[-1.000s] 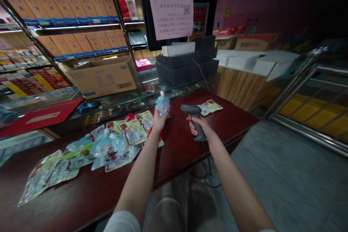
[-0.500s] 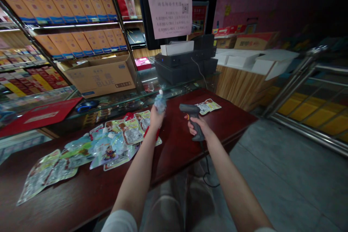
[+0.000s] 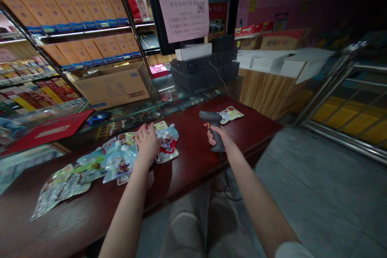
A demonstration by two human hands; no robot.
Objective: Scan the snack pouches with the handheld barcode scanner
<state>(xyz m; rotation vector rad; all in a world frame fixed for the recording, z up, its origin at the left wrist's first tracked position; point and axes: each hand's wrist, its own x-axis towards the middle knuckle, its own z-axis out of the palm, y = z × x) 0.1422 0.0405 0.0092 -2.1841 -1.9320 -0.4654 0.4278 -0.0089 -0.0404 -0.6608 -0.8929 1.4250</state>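
My right hand (image 3: 218, 137) is wrapped around the grip of a dark grey barcode scanner (image 3: 209, 117), held above the table with its head pointing left. A cable hangs down from its handle. Over the snack packets on the left, my left hand (image 3: 147, 143) has its fingers bent and a little apart, with nothing visibly gripped. Just right of its fingers lies a pale blue and purple pouch (image 3: 168, 136), on top of a red packet (image 3: 172, 146). More blue pouches (image 3: 122, 164) and silver-and-green snack packets (image 3: 62, 187) spread leftward. One snack packet (image 3: 232, 114) lies apart, behind the scanner.
The dark red table (image 3: 193, 169) stands against a glass counter. Around it are a cardboard box (image 3: 113, 86), a computer mouse (image 3: 99, 117), a red folder (image 3: 51, 131), a monitor with a pink paper sign (image 3: 185, 18) and a black printer (image 3: 202, 68). A metal railing (image 3: 329, 88) stands right.
My left hand has let go of the blue spouted pouch, which now lies on the packets, and moved left over the pile. My right hand still holds the scanner in nearly the same place.
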